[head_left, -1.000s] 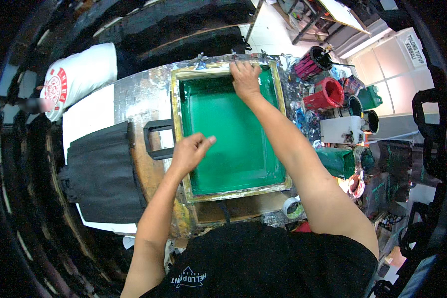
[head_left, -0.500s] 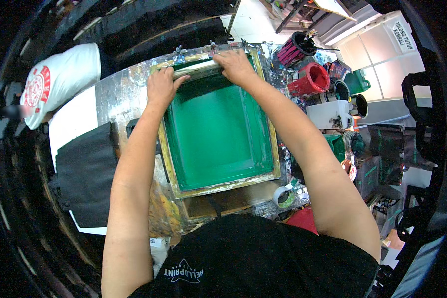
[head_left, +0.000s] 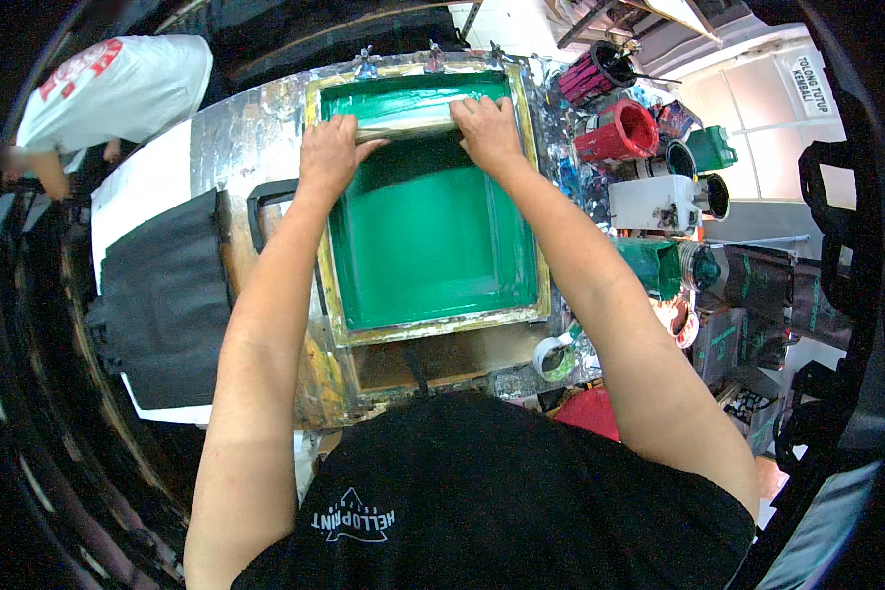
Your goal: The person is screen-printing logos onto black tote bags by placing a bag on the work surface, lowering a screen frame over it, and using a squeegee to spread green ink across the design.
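A wooden-framed printing screen (head_left: 442,327) lies on the table before me, its mesh (head_left: 423,261) coated with green ink. Across the screen's upper part stands a squeegee (head_left: 406,129) with a pale handle, and a dark band shows on the mesh just below it. My left hand (head_left: 328,157) is closed round the handle's left end, thumb along the near side. At the right end my right hand (head_left: 487,133) grips it, fingers over the top. The squeegee's lower edge is hard to make out. Clamps (head_left: 433,59) sit along the screen's far edge.
Left of the screen lies a stack of black fabric pieces (head_left: 162,305); a black loop handle (head_left: 256,214) pokes out beside the frame. At right are a red ink bucket (head_left: 600,138), a white jerrycan (head_left: 644,205) and a tape roll (head_left: 543,362). Another person (head_left: 133,93) stands far left.
Both hands have drawn the squeegee from the screen's far edge toward me, leaving green mesh visible beyond it. My view has shifted slightly, and the other person at left has moved.
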The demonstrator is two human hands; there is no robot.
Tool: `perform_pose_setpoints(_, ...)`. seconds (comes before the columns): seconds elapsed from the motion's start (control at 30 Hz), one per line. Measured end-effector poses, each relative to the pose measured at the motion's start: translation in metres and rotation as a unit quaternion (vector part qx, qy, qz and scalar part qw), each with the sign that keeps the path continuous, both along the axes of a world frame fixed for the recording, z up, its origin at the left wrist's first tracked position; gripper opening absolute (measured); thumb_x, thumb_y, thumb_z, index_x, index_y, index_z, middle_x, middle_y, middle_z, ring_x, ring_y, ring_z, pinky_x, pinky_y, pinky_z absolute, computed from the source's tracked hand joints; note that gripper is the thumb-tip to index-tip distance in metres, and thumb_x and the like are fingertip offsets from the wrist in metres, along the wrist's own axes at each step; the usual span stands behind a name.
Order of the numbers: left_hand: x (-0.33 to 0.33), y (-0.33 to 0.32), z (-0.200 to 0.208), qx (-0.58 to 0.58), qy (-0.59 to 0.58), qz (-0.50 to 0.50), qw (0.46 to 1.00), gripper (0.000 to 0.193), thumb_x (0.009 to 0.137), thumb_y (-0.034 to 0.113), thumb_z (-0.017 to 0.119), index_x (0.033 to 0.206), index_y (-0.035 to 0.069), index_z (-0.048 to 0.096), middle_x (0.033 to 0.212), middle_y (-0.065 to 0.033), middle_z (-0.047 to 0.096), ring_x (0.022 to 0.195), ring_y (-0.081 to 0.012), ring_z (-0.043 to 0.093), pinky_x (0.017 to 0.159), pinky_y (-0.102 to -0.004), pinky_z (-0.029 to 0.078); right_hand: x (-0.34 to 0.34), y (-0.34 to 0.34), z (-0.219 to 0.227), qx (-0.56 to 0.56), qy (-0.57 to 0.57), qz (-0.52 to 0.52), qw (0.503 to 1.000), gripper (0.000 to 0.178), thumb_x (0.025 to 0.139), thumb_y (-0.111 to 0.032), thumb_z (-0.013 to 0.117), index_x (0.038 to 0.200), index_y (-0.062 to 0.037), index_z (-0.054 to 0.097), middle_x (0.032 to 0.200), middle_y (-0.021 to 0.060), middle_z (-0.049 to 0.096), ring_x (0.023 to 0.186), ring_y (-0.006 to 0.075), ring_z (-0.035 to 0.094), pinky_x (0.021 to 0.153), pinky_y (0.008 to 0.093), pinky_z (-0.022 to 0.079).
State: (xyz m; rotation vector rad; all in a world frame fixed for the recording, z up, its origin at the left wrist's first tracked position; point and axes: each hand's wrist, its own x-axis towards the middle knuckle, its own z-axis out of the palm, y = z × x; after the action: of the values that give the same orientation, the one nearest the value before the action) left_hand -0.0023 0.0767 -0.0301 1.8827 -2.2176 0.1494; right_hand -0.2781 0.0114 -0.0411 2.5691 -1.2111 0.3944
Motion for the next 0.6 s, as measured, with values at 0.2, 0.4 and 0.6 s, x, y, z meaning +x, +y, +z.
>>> perform_pose_setpoints(0.2,-0.011,0.053,-0.001,-0.004,0.007,0.000,1.000,0.053,0.086,0.056,0.072,0.092,0.004,0.063,0.087,-0.0116,0.066,0.084,-0.0316,0.066,0.076,-0.0434,0.051,-0.012,0.055,0.004,0.036,0.022,-0.009,0.999,0.025,0.087,-0.013,0.062,0.111,-0.0161,0.062,0.100,0.0024,0.068,0.095,0.0238,0.064,0.082,0.0462,0.043)
perform_pose_setpoints(0.4,-0.028,0.116,0.007,-0.013,0.022,-0.010,1.000,0.050,0.084,0.053,0.075,0.089,0.005,0.061,0.085,-0.0110,0.064,0.081,-0.0309,0.064,0.074,-0.0431,0.050,-0.030,0.114,-0.001,0.012,-0.004,0.010,1.000,0.021,0.088,-0.013,0.060,0.110,-0.0153,0.062,0.097,0.0036,0.066,0.094,0.0249,0.063,0.082,0.0455,0.043)
perform_pose_setpoints(0.6,-0.039,0.182,0.002,-0.023,0.033,-0.014,0.999,0.048,0.082,0.051,0.077,0.087,0.007,0.060,0.085,-0.0104,0.062,0.082,-0.0308,0.063,0.076,-0.0430,0.049,-0.042,0.179,0.007,0.023,0.006,0.014,1.000,0.020,0.087,-0.014,0.061,0.107,-0.0161,0.062,0.092,0.0025,0.065,0.093,0.0234,0.063,0.079,0.0430,0.042)
